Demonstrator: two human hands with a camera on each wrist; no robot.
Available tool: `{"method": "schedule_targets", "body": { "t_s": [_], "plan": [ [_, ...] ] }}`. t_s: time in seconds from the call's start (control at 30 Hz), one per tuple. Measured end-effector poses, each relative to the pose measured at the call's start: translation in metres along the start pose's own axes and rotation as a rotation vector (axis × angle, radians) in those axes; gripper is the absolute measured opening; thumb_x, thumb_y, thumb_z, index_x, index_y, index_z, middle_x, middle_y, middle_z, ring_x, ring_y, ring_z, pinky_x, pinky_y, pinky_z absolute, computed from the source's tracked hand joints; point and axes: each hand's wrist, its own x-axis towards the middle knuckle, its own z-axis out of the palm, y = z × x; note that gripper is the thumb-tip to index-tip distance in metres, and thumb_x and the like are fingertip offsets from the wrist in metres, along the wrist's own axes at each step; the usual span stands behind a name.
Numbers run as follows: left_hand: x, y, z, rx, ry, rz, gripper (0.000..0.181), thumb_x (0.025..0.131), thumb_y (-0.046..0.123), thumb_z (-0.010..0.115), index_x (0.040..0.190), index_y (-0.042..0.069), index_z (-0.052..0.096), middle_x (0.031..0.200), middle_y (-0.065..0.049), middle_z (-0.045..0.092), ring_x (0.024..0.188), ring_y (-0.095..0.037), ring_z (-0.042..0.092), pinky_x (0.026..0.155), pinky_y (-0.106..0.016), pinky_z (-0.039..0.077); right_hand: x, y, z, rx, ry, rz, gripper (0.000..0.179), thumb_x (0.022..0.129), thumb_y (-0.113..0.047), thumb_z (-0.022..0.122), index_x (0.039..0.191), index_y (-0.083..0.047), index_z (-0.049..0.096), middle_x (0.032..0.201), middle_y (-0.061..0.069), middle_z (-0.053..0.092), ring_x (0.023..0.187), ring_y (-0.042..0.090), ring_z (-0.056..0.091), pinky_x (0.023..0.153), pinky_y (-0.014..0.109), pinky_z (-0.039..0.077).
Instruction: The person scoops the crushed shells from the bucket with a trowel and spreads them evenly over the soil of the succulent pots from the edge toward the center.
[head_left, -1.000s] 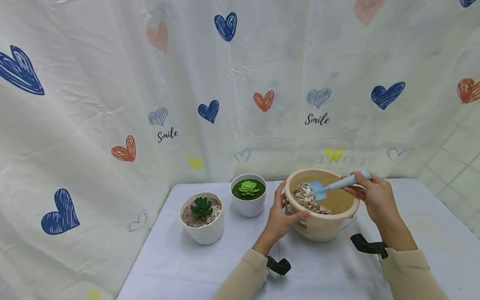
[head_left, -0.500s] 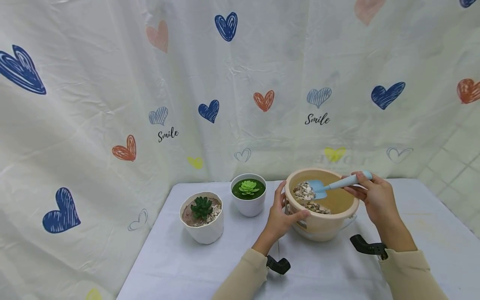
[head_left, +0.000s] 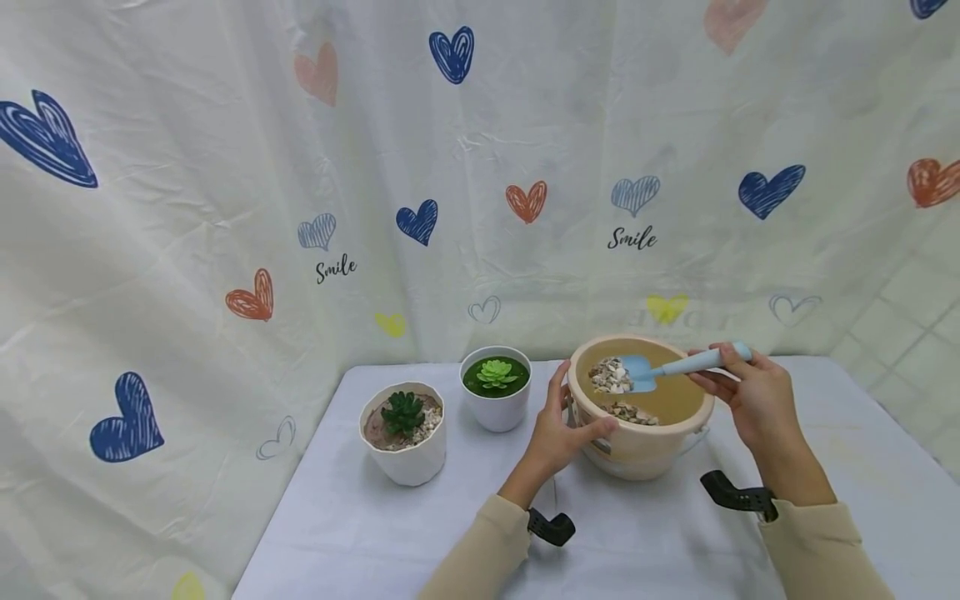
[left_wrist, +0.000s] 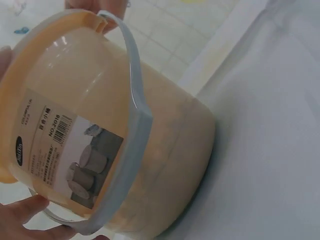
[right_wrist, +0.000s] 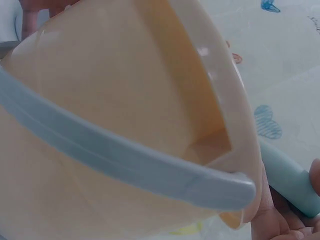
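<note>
In the head view a cream plastic bucket (head_left: 637, 457) stands on the table, with small pebbles (head_left: 632, 413) inside it. My left hand (head_left: 555, 440) grips its left side, the thumb over the rim and the fingers around the wall. My right hand (head_left: 759, 404) holds the handle of a light blue hand shovel (head_left: 699, 361) at the bucket's right rim. The shovel's blade is over the bucket's inside, with a heap of pebbles at its front. The left wrist view shows the bucket's label (left_wrist: 67, 150) and its grey-blue carrying handle (left_wrist: 135, 145), hanging down.
Left of the bucket is a white pot (head_left: 498, 408) with a light green succulent. Nearer the table's left edge stands another white pot (head_left: 412, 467), holding a dark green succulent and pebbles. A heart-printed curtain (head_left: 450, 275) hangs behind the table (head_left: 360, 550).
The shovel has risen slightly with its pebbles, which now stand apart from those below in the bucket. The left hand keeps its grip on the bucket.
</note>
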Motion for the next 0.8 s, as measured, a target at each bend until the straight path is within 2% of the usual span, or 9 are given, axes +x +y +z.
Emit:
{"method": "schedule_targets", "body": {
  "t_s": [0.1, 0.23, 0.33, 0.47, 0.63, 0.7, 0.8],
  "plan": [
    [-0.004, 0.003, -0.004, 0.036, -0.008, 0.006, 0.099, 0.076, 0.069, 0.078, 0.15, 0.066, 0.012, 0.159, 0.011, 0.044, 0.148, -0.022, 0.042, 0.111, -0.057, 0.043, -0.001, -0.002, 0.002, 0.014, -0.01, 0.002, 0.02, 0.095, -0.02, 0.07, 0.103, -0.002, 0.071, 0.097, 0.01, 0.079, 0.087, 0.023, 0.079, 0.077, 0.034, 0.062],
    [-0.011, 0.008, -0.014, 0.072, -0.027, 0.005, 0.097, 0.08, 0.065, 0.077, 0.152, 0.061, 0.013, 0.16, 0.009, 0.043, 0.148, -0.025, 0.042, 0.108, -0.056, 0.047, -0.001, -0.005, 0.006, 0.027, -0.017, 0.001, 0.02, 0.095, -0.02, 0.07, 0.104, -0.002, 0.07, 0.097, 0.011, 0.079, 0.088, 0.023, 0.079, 0.077, 0.034, 0.062],
    [-0.018, 0.013, -0.024, 0.098, -0.049, -0.011, 0.094, 0.082, 0.064, 0.076, 0.153, 0.059, 0.015, 0.159, 0.007, 0.044, 0.147, -0.029, 0.042, 0.109, -0.055, 0.046, -0.001, -0.008, 0.009, 0.032, -0.022, -0.002, 0.02, 0.095, -0.02, 0.07, 0.104, -0.002, 0.07, 0.097, 0.011, 0.079, 0.088, 0.023, 0.079, 0.077, 0.035, 0.062],
    [-0.027, 0.021, -0.039, 0.122, -0.076, -0.016, 0.085, 0.085, 0.059, 0.075, 0.153, 0.055, 0.023, 0.155, 0.005, 0.049, 0.143, -0.026, 0.047, 0.109, -0.054, 0.045, 0.0, -0.012, 0.015, 0.029, -0.027, -0.007, 0.021, 0.095, -0.021, 0.07, 0.105, -0.001, 0.07, 0.097, 0.01, 0.079, 0.089, 0.023, 0.079, 0.077, 0.035, 0.062],
    [-0.04, 0.032, -0.063, 0.133, -0.07, 0.055, 0.072, 0.091, 0.045, 0.075, 0.152, 0.04, 0.036, 0.143, 0.002, 0.06, 0.132, -0.022, 0.057, 0.108, -0.056, 0.047, 0.0, -0.017, 0.025, 0.027, -0.029, -0.009, 0.023, 0.095, -0.022, 0.07, 0.107, -0.002, 0.071, 0.099, 0.009, 0.078, 0.089, 0.022, 0.079, 0.077, 0.035, 0.062],
    [-0.045, 0.035, -0.074, 0.149, -0.049, 0.106, 0.067, 0.094, 0.041, 0.073, 0.15, 0.032, 0.039, 0.138, 0.001, 0.063, 0.128, -0.021, 0.06, 0.106, -0.055, 0.048, 0.0, -0.017, 0.03, 0.036, -0.029, -0.008, 0.023, 0.094, -0.022, 0.07, 0.107, -0.002, 0.072, 0.098, 0.008, 0.077, 0.089, 0.022, 0.079, 0.076, 0.035, 0.062],
    [-0.053, 0.043, -0.092, 0.161, 0.009, 0.172, 0.06, 0.095, 0.037, 0.073, 0.147, 0.028, 0.046, 0.131, 0.001, 0.066, 0.123, -0.02, 0.063, 0.104, -0.056, 0.05, 0.0, -0.018, 0.041, 0.042, -0.029, -0.004, 0.023, 0.093, -0.022, 0.072, 0.106, -0.002, 0.073, 0.097, 0.008, 0.077, 0.087, 0.022, 0.079, 0.076, 0.035, 0.062]
  ]
}}
